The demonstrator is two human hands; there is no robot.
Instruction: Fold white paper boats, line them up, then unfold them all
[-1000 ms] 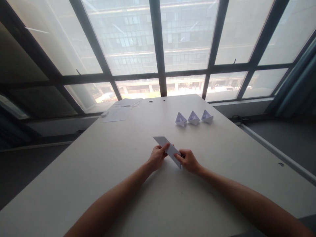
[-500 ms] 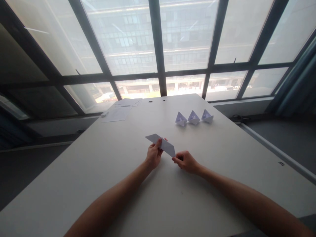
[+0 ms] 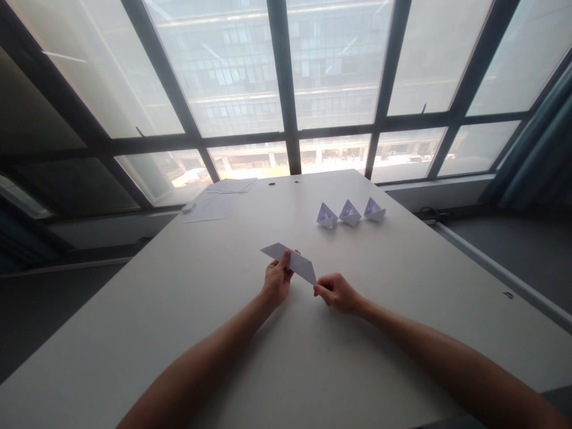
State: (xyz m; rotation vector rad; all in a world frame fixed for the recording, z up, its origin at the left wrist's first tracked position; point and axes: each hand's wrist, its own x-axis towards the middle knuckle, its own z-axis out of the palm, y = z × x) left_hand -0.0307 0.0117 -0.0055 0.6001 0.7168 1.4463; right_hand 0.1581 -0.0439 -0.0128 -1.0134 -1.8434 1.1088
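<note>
The thumb of my left hand (image 3: 277, 281) presses on the folded paper (image 3: 304, 266) near its middle, with fingers behind it, so that hand is pinching. The thumb and finger of my right hand (image 3: 337, 292) pinch the low right tip, and the other fingers curl in. The paper is just below the middle of the frame. It seems to be up off the table (image 3: 286, 363). I think I hold its middle so it won't flop, and its tip so it won't swing.

Higher up, right of the middle, three paper boats (image 3: 350, 213) stand in a row, maybe to keep them out of the way. Left of the middle, flat sheets (image 3: 206, 210) lie at the far end, near the big window (image 3: 335, 65).

One second ago the paper was steeper and my right thumb lay across it. Now it slants less and sits farther left. The boats have not moved.
</note>
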